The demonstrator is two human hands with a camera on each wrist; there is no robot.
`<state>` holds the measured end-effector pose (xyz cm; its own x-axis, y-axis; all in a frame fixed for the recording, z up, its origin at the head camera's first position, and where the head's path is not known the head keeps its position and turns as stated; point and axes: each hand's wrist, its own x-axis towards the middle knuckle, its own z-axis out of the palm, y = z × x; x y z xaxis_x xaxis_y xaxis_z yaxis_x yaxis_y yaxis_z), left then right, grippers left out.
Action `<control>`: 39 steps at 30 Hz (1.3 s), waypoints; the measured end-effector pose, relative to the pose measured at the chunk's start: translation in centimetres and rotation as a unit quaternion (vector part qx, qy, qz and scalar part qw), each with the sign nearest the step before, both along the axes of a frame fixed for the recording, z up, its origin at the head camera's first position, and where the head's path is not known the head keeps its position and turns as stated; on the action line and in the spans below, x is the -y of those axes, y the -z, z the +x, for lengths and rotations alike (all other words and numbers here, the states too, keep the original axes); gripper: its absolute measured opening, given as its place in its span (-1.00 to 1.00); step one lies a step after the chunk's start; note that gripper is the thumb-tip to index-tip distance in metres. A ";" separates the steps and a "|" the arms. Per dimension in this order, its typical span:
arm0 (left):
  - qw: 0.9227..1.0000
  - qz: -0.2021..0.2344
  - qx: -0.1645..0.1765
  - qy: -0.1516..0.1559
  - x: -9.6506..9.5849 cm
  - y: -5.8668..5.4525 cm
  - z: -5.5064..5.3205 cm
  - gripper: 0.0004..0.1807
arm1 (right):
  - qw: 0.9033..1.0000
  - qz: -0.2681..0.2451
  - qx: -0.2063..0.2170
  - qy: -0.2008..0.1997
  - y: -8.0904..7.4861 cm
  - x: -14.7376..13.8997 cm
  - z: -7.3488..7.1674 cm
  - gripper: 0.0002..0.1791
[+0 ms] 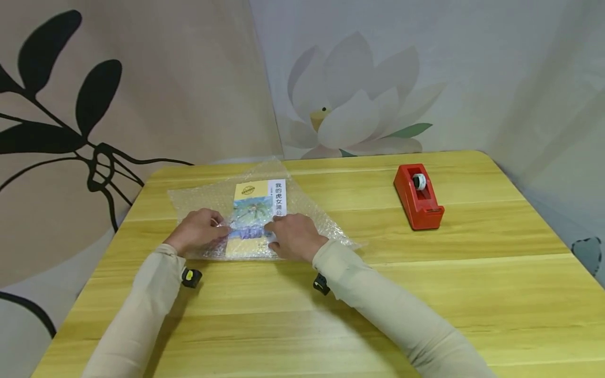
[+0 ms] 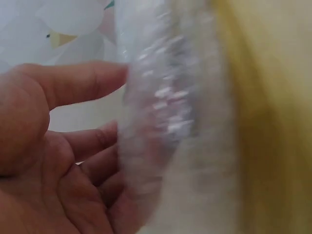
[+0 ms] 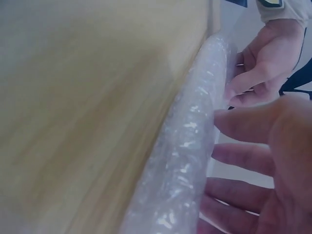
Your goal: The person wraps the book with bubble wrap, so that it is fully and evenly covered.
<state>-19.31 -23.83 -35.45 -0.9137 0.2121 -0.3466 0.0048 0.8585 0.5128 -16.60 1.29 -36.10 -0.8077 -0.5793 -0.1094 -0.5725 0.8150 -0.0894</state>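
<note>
A book (image 1: 254, 210) with a yellow, blue and white cover lies on a sheet of clear bubble wrap (image 1: 314, 210). Shiny film covers part of its lower half. My left hand (image 1: 199, 231) touches the wrap at the book's left side; in the left wrist view its thumb and fingers stand apart, with some fingers seen dimly through the blurred film (image 2: 170, 112). On the book's right side my right hand (image 1: 298, 236) rests, fingers spread. The right wrist view shows its fingertips against the top of the bulging near edge of the bubble wrap (image 3: 183, 151).
A red tape dispenser (image 1: 419, 197) with a roll of tape stands to the right on the wooden table (image 1: 283, 325). Behind the table hangs a backdrop (image 1: 359, 94) printed with a flower and dark leaves.
</note>
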 end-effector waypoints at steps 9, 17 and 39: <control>0.999 0.015 -0.026 -0.034 0.1 -1.7 -2.1 -0.63 | 1.000 0.012 0.011 0.014 0.4 0.1 -0.1 -0.52; 0.984 0.168 -0.018 -0.053 -1.8 -0.5 -5.8 -0.49 | 0.999 0.034 0.010 0.018 0.3 0.6 0.1 -0.52; 0.993 0.085 -0.036 -0.071 -2.8 2.2 -12.6 -0.44 | 0.998 0.051 -0.012 0.019 0.1 0.9 0.4 -0.57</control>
